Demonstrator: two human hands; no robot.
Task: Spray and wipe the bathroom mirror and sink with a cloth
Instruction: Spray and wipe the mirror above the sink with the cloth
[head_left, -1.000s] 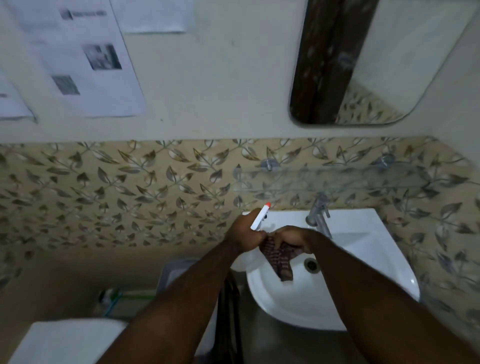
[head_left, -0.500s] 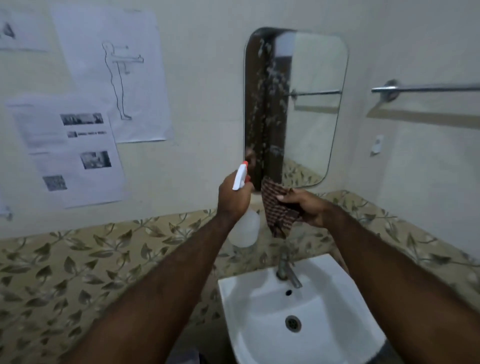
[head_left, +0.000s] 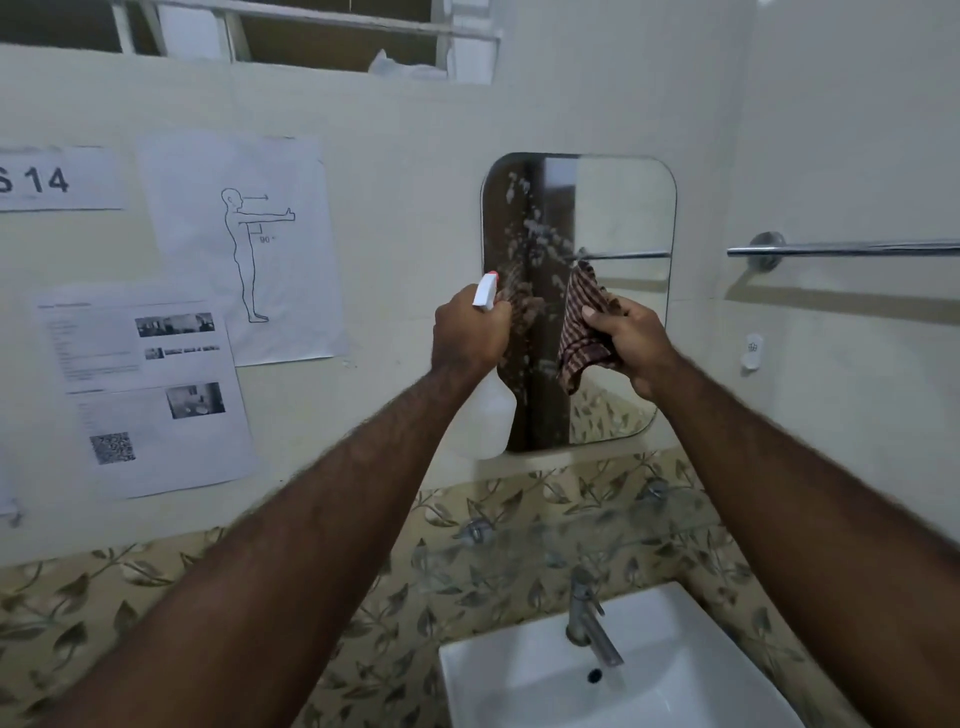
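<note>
Above the sink (head_left: 675, 670), spray droplets fleck the wall mirror (head_left: 618, 218).

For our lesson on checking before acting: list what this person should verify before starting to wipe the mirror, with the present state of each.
1. Spray on the mirror: ok, droplets cover its left part.
2. Cloth in hand: ok, the right hand grips it beside the glass.
3. Spray bottle secure: ok, the left hand holds it upright.
4. Right part of the mirror sprayed: cannot tell, no droplets show there.
5. Cloth clean and dry: cannot tell.
6. Sink wiped: cannot tell.
</note>
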